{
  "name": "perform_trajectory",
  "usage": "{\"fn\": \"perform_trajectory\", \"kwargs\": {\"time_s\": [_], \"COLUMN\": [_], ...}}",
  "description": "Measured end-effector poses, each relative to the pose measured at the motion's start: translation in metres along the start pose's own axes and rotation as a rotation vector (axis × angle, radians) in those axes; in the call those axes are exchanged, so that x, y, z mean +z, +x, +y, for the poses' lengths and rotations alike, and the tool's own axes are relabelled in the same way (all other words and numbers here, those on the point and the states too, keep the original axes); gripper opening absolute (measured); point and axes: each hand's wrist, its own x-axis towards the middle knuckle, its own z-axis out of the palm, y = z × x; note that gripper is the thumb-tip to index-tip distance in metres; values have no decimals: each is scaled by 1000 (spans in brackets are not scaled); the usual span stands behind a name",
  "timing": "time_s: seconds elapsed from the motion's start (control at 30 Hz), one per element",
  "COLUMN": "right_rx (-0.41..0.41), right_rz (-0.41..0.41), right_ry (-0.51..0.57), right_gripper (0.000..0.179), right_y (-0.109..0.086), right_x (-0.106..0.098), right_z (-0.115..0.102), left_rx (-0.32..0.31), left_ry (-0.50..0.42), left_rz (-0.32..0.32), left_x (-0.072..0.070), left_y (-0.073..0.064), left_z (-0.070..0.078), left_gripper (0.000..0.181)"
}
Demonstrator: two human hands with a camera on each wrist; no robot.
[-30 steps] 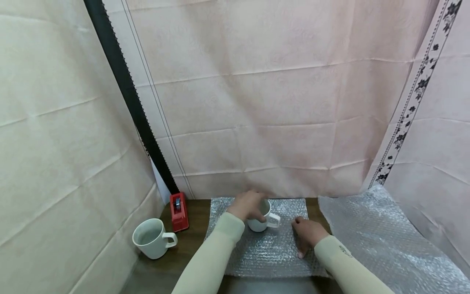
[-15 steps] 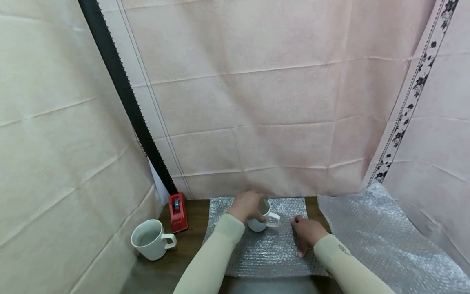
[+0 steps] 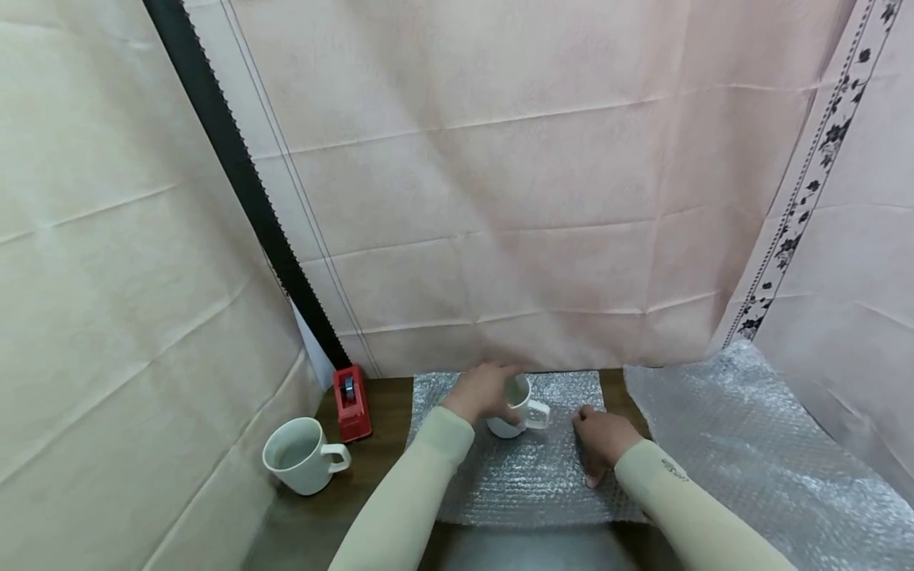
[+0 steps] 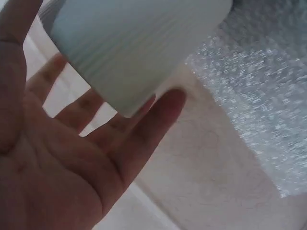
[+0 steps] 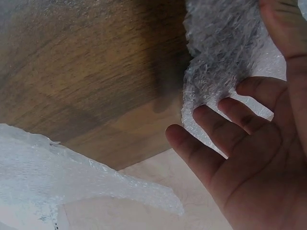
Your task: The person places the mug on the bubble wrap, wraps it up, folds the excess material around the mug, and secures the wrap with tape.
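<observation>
A white mug [image 3: 505, 429] stands on a sheet of bubble wrap [image 3: 528, 492], its handle to the right. My left hand [image 3: 485, 392] holds it from the left, thumb on the near side and fingers reaching round the far side. The left wrist view has the mug's pale wall [image 4: 129, 57] close up between thumb and fingers. At the right edge of the sheet rests my right hand [image 3: 605, 440]. From the right wrist, its loosely extended fingers [image 5: 216, 124] touch the edge of the bubble wrap [image 5: 216, 57].
Another white mug [image 3: 303, 460] is on the left of the wooden table [image 3: 382, 412]. Behind it a red tape dispenser [image 3: 351, 404] lies near the back edge. More bubble wrap [image 3: 743, 428] spreads across the right side. Cloth sheeting [image 3: 535, 182] walls the back and sides.
The head view shifts slightly. Both hands, the mug and the bubble wrap keep nearly the same places relative to each other.
</observation>
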Motion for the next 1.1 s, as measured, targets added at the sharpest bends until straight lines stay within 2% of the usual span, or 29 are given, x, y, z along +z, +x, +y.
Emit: {"fn": "perform_trajectory", "kwargs": {"time_s": [0.17, 0.23, 0.3, 0.4, 0.53, 0.63, 0.73, 0.93, 1.1], "right_rx": [7, 12, 12, 15, 22, 22, 19, 50, 75], "right_rz": [-12, -11, -11, -15, -21, -19, -20, -53, -61], "right_ry": [-5, -9, -14, -6, 11, 19, 34, 80, 109], "right_gripper": [104, 104, 104, 104, 105, 106, 107, 107, 110], "right_y": [2, 4, 6, 7, 6, 4, 2, 1, 0], "right_x": [-3, -5, -6, -4, 0, 2, 1, 1, -3], "right_z": [1, 0, -1, -1, 1, 1, 0, -2, -4], "left_rx": [-22, -53, -104, -189, -257, -277, -276, -261, -276], "left_ry": [-163, -188, -175, -146, -133, -164, -198, -96, -89], "left_rz": [27, 43, 44, 9, -89, -168, -211, -193, -182], "left_x": [-8, -14, -18, -17, 0, 15, 29, 51, 55], "left_y": [-13, -21, -31, -48, -67, -77, -83, -87, -88], "left_z": [-23, -37, -52, -71, -89, -96, -99, -102, -100], "left_gripper": [113, 112, 113, 116, 112, 104, 102, 103, 104]}}
